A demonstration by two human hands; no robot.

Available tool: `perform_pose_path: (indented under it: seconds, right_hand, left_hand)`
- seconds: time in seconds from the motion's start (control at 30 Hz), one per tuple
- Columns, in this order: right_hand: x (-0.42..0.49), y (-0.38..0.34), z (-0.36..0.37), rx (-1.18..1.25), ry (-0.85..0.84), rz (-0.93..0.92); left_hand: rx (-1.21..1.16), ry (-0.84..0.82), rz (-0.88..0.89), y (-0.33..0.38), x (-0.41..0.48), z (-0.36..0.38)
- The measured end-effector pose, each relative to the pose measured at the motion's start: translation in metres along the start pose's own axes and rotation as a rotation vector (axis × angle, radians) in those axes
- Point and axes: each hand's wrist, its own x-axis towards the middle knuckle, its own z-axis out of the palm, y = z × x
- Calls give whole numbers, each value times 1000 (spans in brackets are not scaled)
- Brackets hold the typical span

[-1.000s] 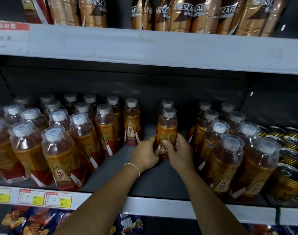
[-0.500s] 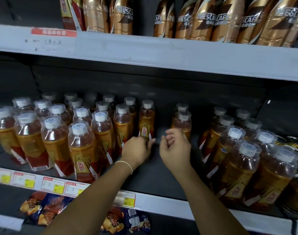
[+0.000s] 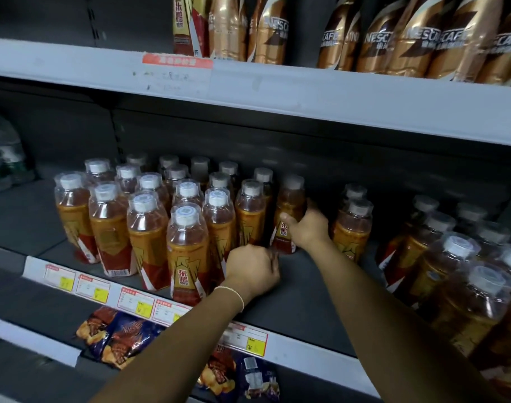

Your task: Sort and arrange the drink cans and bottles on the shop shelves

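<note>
on the far left of the middle shelf stand pale bottles, too blurred to read. next comes the packed block of amber bottles with white caps, with price tags on the rail beneath and snack bags lower down. my left hand sits low by the block's front right corner, its back towards me and its fingers curled away; i cannot tell whether they hold anything. my right hand grasps the upright bottle at the block's right edge, thumb across its label. just right of it stands a pair of bottles, then a further cluster. gold coffee bottles line the top shelf.
</note>
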Motion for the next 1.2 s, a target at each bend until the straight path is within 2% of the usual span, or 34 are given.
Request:
perform_pose_path:
  seconds: [0.13, 0.3, 0.43, 0.63, 0.9, 1.2]
  right_hand:
    - [-11, 0, -3, 29, 39, -29]
    - [-34, 8, -11, 70, 16, -59]
    - [-54, 22, -20, 59, 1, -116]
    - [-77, 39, -31, 266, -58, -150]
    - [-120, 66, -52, 568, 27, -73]
    - [-142, 105, -68, 620, 84, -44]
  left_hand:
    - [-161, -2, 34, -3, -1, 4]
    - [-303, -120, -52, -7, 3, 5]
    - [-424, -185, -16, -4, 4, 5]
    - [-717, -226, 47, 4, -1, 4]
    - [-638, -141, 102, 24, -16, 8]
    - [-651, -143, 229, 54, -20, 21]
